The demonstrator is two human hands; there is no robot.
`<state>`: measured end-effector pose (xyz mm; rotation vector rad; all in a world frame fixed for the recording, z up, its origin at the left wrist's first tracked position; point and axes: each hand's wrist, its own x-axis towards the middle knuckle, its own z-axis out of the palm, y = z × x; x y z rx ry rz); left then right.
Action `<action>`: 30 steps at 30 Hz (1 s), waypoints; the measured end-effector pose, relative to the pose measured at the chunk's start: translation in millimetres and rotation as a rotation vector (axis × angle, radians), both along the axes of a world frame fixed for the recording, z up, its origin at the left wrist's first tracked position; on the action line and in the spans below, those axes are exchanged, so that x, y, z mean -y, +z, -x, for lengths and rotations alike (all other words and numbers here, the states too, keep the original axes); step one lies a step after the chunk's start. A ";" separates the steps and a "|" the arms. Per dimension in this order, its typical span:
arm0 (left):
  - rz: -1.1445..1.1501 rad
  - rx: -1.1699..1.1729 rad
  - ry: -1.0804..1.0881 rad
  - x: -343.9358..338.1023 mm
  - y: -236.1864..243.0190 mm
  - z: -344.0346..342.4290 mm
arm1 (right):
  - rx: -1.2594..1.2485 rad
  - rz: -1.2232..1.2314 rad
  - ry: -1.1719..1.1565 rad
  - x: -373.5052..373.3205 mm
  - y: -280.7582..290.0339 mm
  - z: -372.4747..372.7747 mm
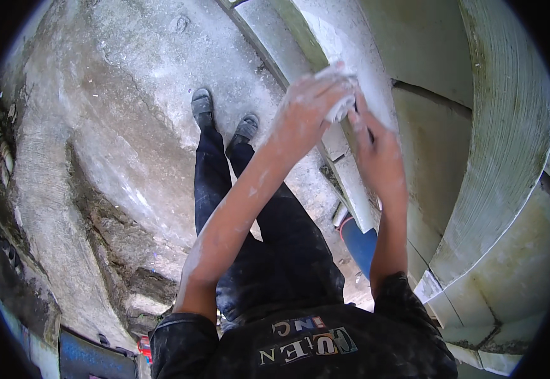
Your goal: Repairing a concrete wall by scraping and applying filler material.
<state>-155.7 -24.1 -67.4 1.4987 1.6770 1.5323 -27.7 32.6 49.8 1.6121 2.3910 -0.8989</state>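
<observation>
Both hands meet over a pale ledge on my right, and white powder dusts my skin. My left hand is closed around a crumpled white piece, perhaps cloth or paper; its exact kind does not show. Touching the same spot from the right, my right hand has its fingers bent and pressed against the white piece. A small dark patch shows between those fingers, too unclear to name. Fine white powder coats the surface just beyond the hands.
Large pale slabs and a curved, streaked panel rise at the right. A blue bucket stands below my right forearm. Rough concrete floor spreads left, with a broken raised edge. A dark blue flat thing lies lower left.
</observation>
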 end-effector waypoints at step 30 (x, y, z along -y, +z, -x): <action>0.004 -0.044 0.018 -20.5 4.1 7.1 | -0.124 -0.038 -0.047 -8.7 -21.4 -8.4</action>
